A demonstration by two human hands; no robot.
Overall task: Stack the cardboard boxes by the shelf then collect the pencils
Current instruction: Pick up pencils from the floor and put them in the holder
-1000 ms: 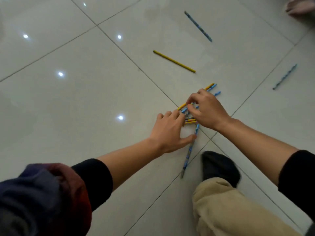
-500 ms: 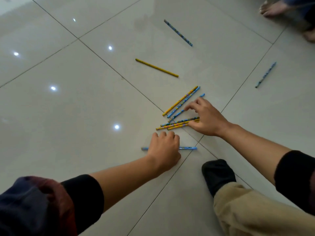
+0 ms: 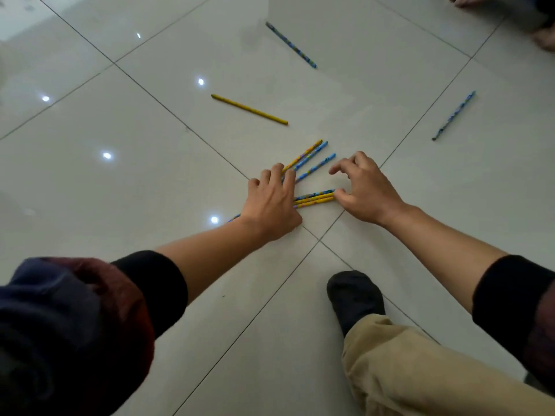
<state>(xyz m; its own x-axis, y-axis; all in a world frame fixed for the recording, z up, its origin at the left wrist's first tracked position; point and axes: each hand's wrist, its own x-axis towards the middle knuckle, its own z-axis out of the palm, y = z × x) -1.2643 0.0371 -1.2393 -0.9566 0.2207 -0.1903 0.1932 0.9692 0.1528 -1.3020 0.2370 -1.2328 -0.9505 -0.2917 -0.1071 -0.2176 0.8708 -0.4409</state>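
A pale, glossy tiled floor [image 3: 150, 181] fills the head view, crossed by dark grout lines and dotted with reflected ceiling lights. At the lower right a bent leg in tan trousers [image 3: 420, 370] is seen, ending in a dark sock [image 3: 356, 298] planted on the tiles. Two forearms with black sleeves pushed up are stretched forward over the floor. The left hand [image 3: 271, 205] is laid palm down across the near ends of the gathered pencils, its fingers fairly straight and spread, so its grip is flat and pressing rather than closed round anything. The right hand [image 3: 365, 190] is held just beside the far ends of the lower bundle, fingers loosely curled and parted, thumb tip touching the bundle's end; its grip is wide and nothing is held in it. Between the hands a lower bundle of pencils [image 3: 315, 198], blue and yellow, lies close together on the floor, and an upper fan of pencils [image 3: 312, 159] is splayed out from under the left fingers. Well apart from these, a single yellow pencil [image 3: 249, 109] lies farther off, a blue patterned pencil [image 3: 290, 44] beyond it, and another blue pencil [image 3: 454, 115] to the right.
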